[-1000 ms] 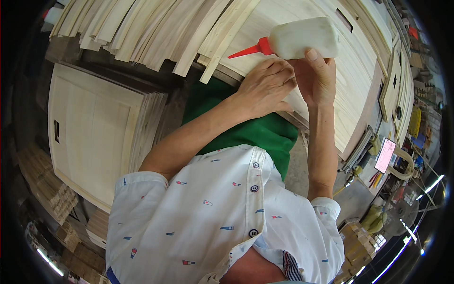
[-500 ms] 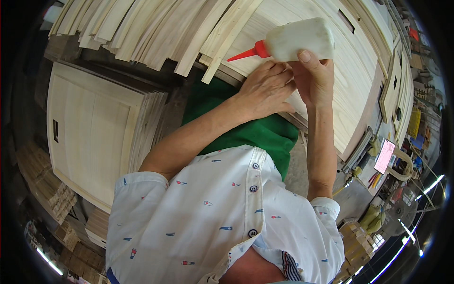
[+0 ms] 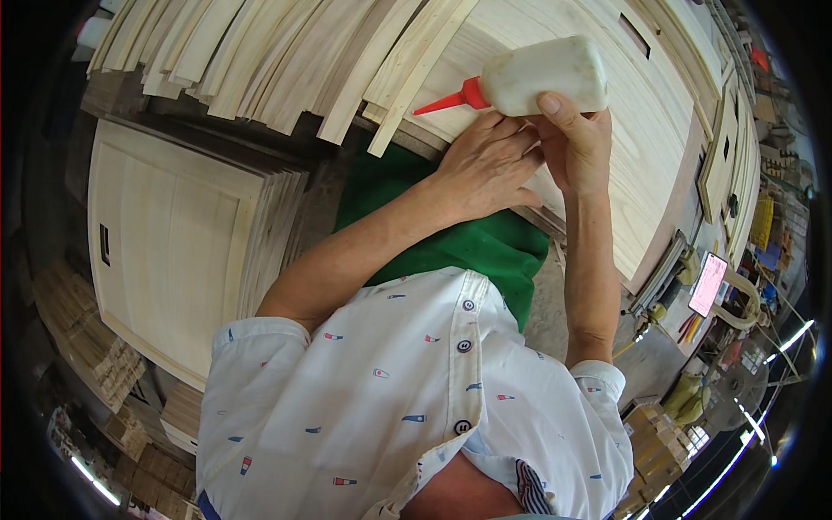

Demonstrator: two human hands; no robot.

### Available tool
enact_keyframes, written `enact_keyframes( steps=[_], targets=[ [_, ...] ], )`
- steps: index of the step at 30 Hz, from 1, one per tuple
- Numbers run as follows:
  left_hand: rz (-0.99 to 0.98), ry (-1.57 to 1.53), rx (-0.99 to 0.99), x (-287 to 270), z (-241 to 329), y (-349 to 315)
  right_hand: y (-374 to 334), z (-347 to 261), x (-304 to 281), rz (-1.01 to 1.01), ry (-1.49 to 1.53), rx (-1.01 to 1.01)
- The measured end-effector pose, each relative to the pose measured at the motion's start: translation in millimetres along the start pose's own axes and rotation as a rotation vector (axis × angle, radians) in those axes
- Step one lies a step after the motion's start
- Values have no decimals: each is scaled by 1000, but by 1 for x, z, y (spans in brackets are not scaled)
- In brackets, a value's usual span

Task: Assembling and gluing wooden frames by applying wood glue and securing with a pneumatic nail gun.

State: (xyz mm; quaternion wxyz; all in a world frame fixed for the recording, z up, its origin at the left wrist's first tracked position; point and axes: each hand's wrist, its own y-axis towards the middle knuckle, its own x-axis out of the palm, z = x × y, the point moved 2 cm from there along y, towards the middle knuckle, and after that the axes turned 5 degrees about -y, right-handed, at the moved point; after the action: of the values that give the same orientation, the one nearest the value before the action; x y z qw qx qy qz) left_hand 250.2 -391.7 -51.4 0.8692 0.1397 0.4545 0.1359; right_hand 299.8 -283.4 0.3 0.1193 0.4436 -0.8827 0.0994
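My right hand (image 3: 576, 147) is closed round a translucent white squeeze bottle (image 3: 546, 74), its thumb pressed on the side. The bottle lies nearly level, and its red pointed nozzle (image 3: 444, 103) aims left, above a pale wooden panel (image 3: 646, 165). Just below the bottle, my left hand (image 3: 490, 165) rests at the panel's near edge, with the thumb apart from the bent fingers. Its fingertips are partly hidden beside my right hand. Whether the nozzle touches anything, I cannot tell.
Long wooden strips (image 3: 260, 65) lie side by side at the far left, their ends jutting past the table edge. Below them leans a stack of framed panels (image 3: 165, 234). Green cloth (image 3: 390, 186) covers my lap. A lit phone (image 3: 707, 284) and tools are at the right.
The bottle in my right hand has shifted very slightly left and down. My left hand stays in nearly the same place.
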Motion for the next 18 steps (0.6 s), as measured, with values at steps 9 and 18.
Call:
enact_keyframes(
  steps=[9,18],
  targets=[
    [-30,0,-10,0,0,-1,-2,-1,1,21,-2,-20],
    [166,56,61,-1,1,2,-2,1,3,20,-18,-23]
  ],
)
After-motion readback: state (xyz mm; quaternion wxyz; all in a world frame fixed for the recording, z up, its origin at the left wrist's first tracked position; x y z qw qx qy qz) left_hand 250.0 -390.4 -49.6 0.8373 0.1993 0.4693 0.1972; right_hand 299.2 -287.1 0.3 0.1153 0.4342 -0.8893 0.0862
